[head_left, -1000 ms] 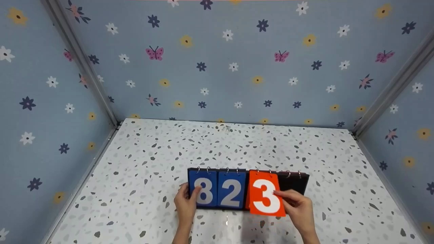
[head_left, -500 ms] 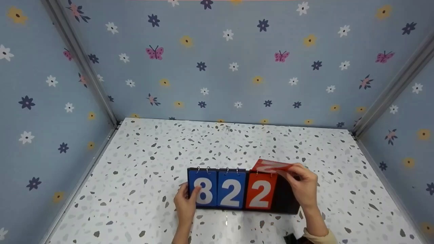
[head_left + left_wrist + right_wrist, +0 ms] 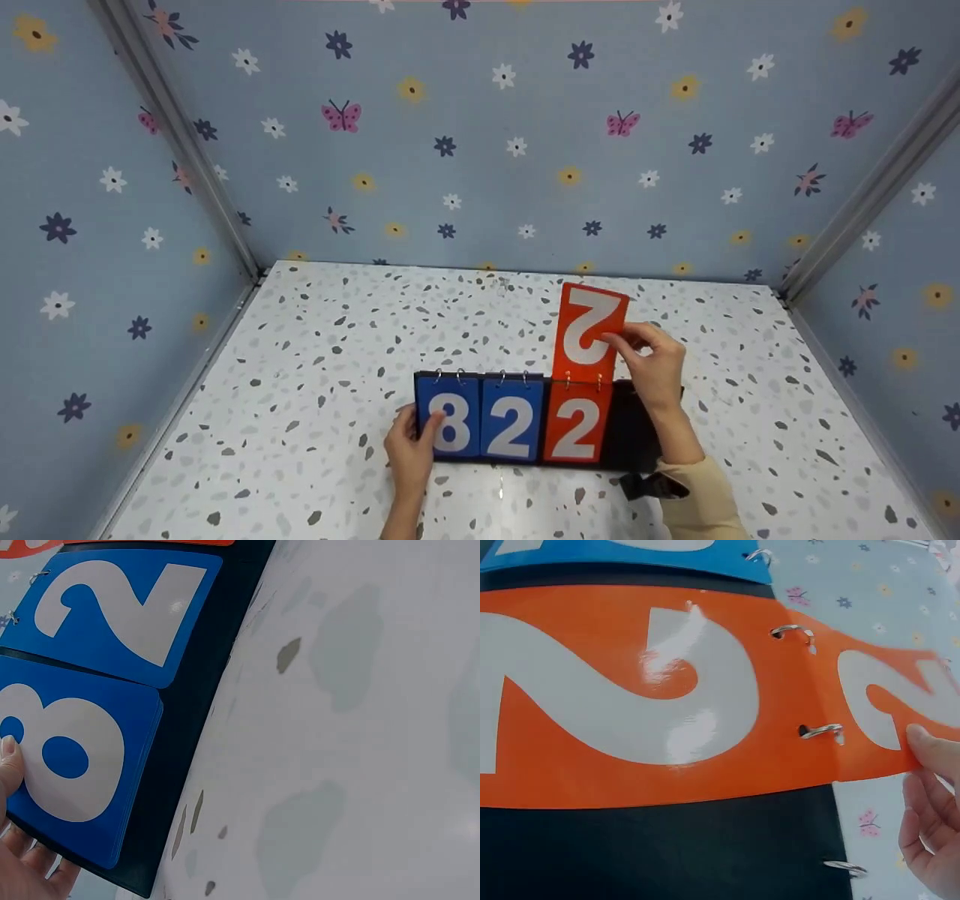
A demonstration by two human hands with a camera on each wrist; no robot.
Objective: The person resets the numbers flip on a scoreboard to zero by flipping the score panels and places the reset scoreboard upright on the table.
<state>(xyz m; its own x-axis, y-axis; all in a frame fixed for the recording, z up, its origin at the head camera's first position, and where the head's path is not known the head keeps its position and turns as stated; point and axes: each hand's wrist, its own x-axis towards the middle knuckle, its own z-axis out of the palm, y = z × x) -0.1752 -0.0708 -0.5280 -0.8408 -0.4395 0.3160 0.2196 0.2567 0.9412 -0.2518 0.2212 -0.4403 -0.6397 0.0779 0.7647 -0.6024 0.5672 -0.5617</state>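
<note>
A black flip scoreboard is held tilted over the table. Its blue cards read 8 and 2, and a red card beside them also reads 2. My left hand grips the board's left end, thumb on the 8 card and fingers behind, as the left wrist view shows. Above the rings, my right hand pinches the side edge of a raised red card bearing an upside-down 2. Metal rings join that card to the board in the right wrist view.
The rightmost section of the board shows bare black with no card in front. A speckled white table lies under everything. Flower-patterned panels enclose the back and both sides. A dark strap is at the right sleeve.
My right hand has lifted the red 3 card up and over the rings, so its back now faces me and the red 2 beneath shows. The left hand has stayed in place.
</note>
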